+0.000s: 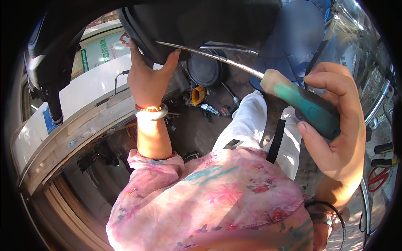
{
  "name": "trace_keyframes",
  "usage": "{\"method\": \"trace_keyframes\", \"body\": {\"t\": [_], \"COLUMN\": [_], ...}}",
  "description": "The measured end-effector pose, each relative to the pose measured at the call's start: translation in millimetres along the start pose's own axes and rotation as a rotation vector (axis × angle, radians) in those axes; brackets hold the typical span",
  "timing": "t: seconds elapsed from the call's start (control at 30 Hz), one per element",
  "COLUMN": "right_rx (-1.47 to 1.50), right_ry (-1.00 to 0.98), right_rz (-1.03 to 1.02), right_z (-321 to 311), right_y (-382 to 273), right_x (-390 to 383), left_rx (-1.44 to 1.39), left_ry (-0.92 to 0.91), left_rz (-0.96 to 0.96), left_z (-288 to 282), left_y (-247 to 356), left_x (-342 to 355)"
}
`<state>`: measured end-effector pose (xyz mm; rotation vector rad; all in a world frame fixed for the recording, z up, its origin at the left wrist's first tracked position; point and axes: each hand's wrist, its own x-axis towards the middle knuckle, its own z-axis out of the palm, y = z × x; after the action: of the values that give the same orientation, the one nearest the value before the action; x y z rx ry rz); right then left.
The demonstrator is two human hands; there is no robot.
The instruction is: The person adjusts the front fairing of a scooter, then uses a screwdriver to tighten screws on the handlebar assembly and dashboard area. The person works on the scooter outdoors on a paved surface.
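My left hand (148, 81), wearing a bead bracelet and a pale bangle, grips the edge of a large black panel (205, 23) at the top, its thumb pressed on the surface. In my right hand (339, 108) is a long screwdriver with a grey and teal handle (307, 102); the fingers curl round the handle. Its metal shaft reaches leftward to the panel edge, close to my left thumb. Whether the tip is inserted there I cannot tell.
A black handlebar-like part (52, 67) stands at upper left beside a white ledge (98, 81). Below the panel lie a black round container (203, 69), a yellow roll (198, 96) and scattered tools. A blue cover (280, 60), metal tubes and red-handled scissors (377, 180) are at right.
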<state>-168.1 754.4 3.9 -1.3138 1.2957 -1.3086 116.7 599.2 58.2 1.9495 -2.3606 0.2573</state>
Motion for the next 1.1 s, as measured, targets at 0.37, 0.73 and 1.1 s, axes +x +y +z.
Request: {"method": "trace_keyframes", "body": {"t": [0.37, 0.73, 1.1], "right_rx": [-0.234, 0.182, 0.028], "right_ry": [0.045, 0.233, 0.399], "right_rz": [-0.105, 0.249, 0.050], "right_z": [-11.3, 8.5, 14.2], "right_y": [1.2, 11.6, 22.7], "right_x": [3.3, -14.4, -5.7], "left_rx": [-0.071, -0.132, -0.019], "left_ry": [0.073, 0.069, 0.055], "left_rz": [0.052, 0.046, 0.046], "left_z": [5.3, 9.1, 1.9], "left_y": [-0.9, -12.1, -5.6], "left_x": [-1.0, 0.9, -1.0]}}
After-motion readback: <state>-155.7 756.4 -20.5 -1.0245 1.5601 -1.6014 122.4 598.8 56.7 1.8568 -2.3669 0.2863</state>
